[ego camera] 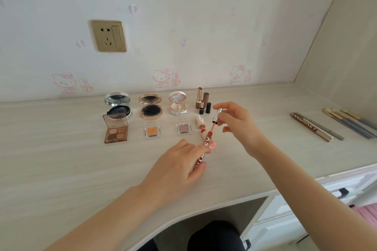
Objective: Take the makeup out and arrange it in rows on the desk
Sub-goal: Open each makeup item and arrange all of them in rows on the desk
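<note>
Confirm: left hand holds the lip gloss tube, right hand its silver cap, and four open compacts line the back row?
Not four: the head view shows three open in the back row, the silver compact, gold compact and white compact. The left hand does hold the lip gloss tube, the right hand its silver cap.

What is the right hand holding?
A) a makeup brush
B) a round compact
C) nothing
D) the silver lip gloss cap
D: the right hand pinches the silver cap, its wand leading down to the lip gloss tube in the left hand.
</note>
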